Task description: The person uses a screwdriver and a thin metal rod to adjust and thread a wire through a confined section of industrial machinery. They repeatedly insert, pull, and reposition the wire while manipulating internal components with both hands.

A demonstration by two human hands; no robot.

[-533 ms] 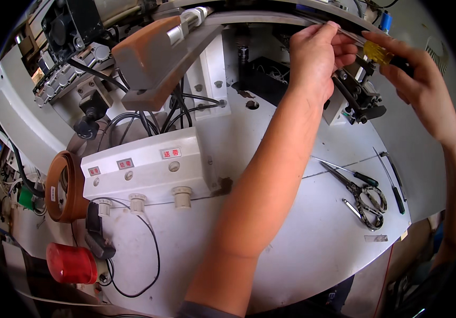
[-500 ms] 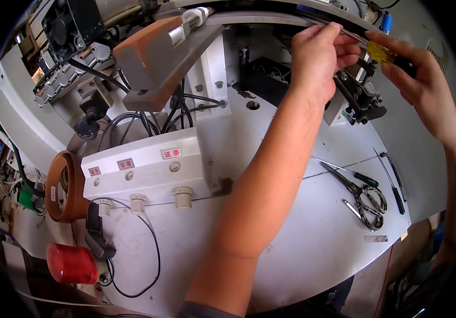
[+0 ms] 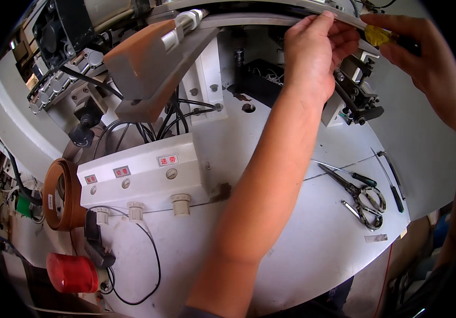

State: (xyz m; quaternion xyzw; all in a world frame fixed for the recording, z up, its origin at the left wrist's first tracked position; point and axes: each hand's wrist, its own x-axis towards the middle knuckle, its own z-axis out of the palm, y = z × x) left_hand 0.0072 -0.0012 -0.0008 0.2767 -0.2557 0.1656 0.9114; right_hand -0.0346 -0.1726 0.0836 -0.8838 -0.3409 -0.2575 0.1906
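Observation:
At the upper right, my right hand (image 3: 424, 58) grips the yellow-and-dark handle of a screwdriver (image 3: 377, 36). Its metal shaft points up and left along the edge of the machine's curved rail (image 3: 270, 20). My left hand (image 3: 313, 53) is closed near the far end of that shaft, thumb on top and fingers curled, and seems to pinch it. The tip and whatever it touches are hidden behind the left hand. Just below both hands is a black metal bracket mechanism (image 3: 358, 95).
Scissors (image 3: 360, 196), slim screwdrivers (image 3: 363, 178) and a small metal strip (image 3: 375, 238) lie on the white machine table (image 3: 302, 249) at right. Left are a white control box (image 3: 143, 169), a brown tape roll (image 3: 61, 196), a red lamp (image 3: 71, 273) and loose cables. A brown-grey block (image 3: 143, 63) juts overhead.
The view has shifted slightly. Both hands have moved a little upward in the picture with the screwdriver, still at the rail's edge. The grip looks much the same.

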